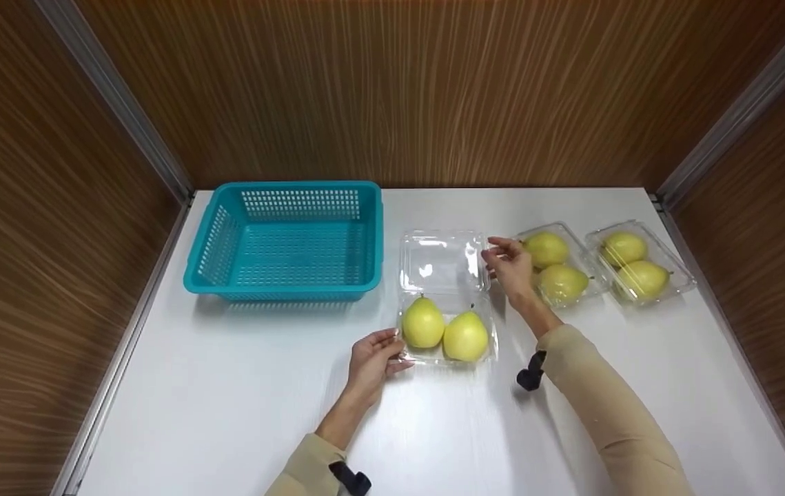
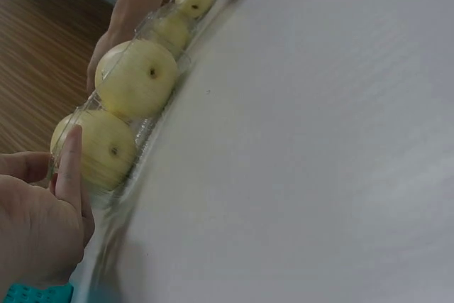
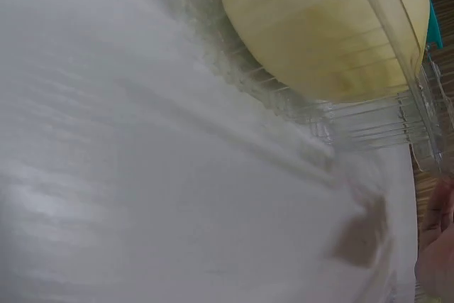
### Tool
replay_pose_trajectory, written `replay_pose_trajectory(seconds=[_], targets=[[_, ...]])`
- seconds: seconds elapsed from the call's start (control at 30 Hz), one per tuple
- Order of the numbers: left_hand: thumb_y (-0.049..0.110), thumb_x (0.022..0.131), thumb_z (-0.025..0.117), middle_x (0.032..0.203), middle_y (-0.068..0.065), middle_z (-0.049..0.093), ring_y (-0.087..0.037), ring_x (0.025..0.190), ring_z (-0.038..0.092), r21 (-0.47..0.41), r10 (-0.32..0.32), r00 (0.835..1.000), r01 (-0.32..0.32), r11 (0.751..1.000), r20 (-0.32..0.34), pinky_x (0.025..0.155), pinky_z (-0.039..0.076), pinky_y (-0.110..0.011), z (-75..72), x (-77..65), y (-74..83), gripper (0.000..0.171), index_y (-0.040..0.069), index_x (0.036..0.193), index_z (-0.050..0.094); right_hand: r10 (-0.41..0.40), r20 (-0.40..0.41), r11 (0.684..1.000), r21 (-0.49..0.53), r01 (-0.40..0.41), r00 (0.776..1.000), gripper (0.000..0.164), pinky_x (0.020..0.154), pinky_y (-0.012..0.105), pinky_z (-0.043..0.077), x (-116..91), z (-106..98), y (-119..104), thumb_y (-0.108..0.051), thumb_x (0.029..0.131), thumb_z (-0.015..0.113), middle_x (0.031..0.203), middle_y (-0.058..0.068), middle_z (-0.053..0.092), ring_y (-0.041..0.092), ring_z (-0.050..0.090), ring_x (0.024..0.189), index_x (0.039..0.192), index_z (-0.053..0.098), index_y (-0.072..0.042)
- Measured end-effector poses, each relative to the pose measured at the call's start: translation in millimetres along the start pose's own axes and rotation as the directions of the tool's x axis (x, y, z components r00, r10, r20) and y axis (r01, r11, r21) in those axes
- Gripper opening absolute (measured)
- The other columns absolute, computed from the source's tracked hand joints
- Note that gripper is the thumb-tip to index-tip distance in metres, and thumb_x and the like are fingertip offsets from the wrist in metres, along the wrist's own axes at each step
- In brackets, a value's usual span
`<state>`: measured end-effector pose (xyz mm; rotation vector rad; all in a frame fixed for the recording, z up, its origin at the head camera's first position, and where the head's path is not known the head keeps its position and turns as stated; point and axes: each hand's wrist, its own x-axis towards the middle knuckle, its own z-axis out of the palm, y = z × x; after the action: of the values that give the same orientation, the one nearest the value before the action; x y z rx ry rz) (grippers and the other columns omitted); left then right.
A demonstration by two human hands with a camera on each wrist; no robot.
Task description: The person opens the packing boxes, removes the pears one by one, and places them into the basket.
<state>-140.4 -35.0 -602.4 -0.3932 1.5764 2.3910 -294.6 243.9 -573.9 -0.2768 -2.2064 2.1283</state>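
An opened clear plastic clamshell container [image 1: 406, 355] lies mid-table, its lid [image 1: 426, 258] folded back toward the rear wall. In its base sit two yellow pears, a left pear [image 1: 423, 322] and a right pear [image 1: 465, 336]. My left hand [image 1: 369, 365] holds the base's front left corner between thumb and fingers; in the left wrist view a finger lies along the side beside the nearest pear [image 2: 103, 150]. My right hand [image 1: 513, 269] pinches the right edge of the lid. Only part of that hand [image 3: 436, 253] shows in the right wrist view, by the lid's corner.
A teal plastic basket [image 1: 289, 293] with perforated walls stands at the back left. To the right lie two closed clear containers, a nearer one [image 1: 595, 279] and a farther one [image 1: 675, 272], each with two pears. Wood-grain panels [image 1: 392, 96] enclose the white table [image 1: 254, 399].
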Motion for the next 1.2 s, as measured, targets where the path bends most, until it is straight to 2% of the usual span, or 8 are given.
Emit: replay_pose_trajectory(seconds=[0.17,0.3,0.43,0.77,0.93,1.2], targets=[[-0.003,0.096,0.064,0.097,-0.001,0.058,-0.012,0.081,0.064,0.016,0.006,1.0,-0.006,1.0,0.006,0.068,0.065,-0.023,0.4,0.5,1.1,0.035,-0.012,0.128,0.055,0.062,0.06,0.998,-0.036,-0.06,0.996,0.046,0.064,0.021,0.059,2.1,-4.2,-3.0,0.0,0.098,0.068,0.091,-0.004,0.069,0.01,0.068,0.07,0.141,0.057,0.012],[-0.003,0.096,0.065,0.098,-0.001,0.058,-0.012,0.081,0.065,0.019,0.007,1.0,-0.007,1.0,-0.002,0.068,0.065,-0.023,1.5,0.8,1.5,0.035,-0.012,0.128,0.056,0.056,0.077,0.995,-0.081,-0.05,0.995,0.048,0.064,0.017,0.057,7.3,-6.5,9.3,-0.004,0.099,0.068,0.093,-0.004,0.069,0.006,0.066,0.07,0.143,0.056,0.01],[-0.003,0.096,0.065,0.099,-0.002,0.058,-0.011,0.081,0.066,0.014,-0.002,1.0,0.002,1.0,-0.008,0.07,0.065,-0.023,1.9,0.2,1.7,0.036,-0.012,0.13,0.055,0.049,0.06,0.986,-0.162,-0.039,0.997,0.046,0.062,0.015,0.055,4.3,-5.0,15.4,-0.007,0.1,0.067,0.096,0.0,0.069,0.003,0.063,0.069,0.142,0.059,0.009],[-0.003,0.097,0.065,0.098,-0.003,0.058,-0.011,0.08,0.066,0.017,-0.006,1.0,0.007,1.0,-0.012,0.07,0.065,-0.023,1.8,-0.7,0.6,0.035,-0.012,0.129,0.055,0.067,0.027,0.979,-0.193,-0.06,0.997,0.041,0.059,0.013,0.048,-11.1,-3.3,27.5,-0.01,0.101,0.064,0.08,-0.007,0.063,0.001,0.055,0.064,0.136,0.062,0.012],[-0.003,0.097,0.065,0.098,-0.002,0.058,-0.011,0.079,0.066,0.014,-0.008,1.0,0.009,1.0,-0.023,0.069,0.065,-0.022,2.2,-0.6,1.5,0.035,-0.012,0.129,0.055,0.109,0.026,0.977,-0.188,-0.102,0.994,0.041,0.061,0.014,0.049,-24.4,-5.6,24.8,-0.014,0.103,0.063,0.076,-0.008,0.061,0.001,0.056,0.065,0.134,0.062,0.013],[-0.005,0.097,0.064,0.096,-0.001,0.057,-0.01,0.079,0.065,0.012,0.006,1.0,-0.006,1.0,-0.018,0.068,0.065,-0.022,2.6,-2.6,2.6,0.036,-0.014,0.13,0.054,0.246,0.11,0.969,-0.052,-0.242,0.963,0.043,0.058,0.02,0.057,-51.2,-14.1,15.1,-0.014,0.106,0.057,0.082,-0.002,0.071,0.006,0.065,0.061,0.137,0.055,0.015]])
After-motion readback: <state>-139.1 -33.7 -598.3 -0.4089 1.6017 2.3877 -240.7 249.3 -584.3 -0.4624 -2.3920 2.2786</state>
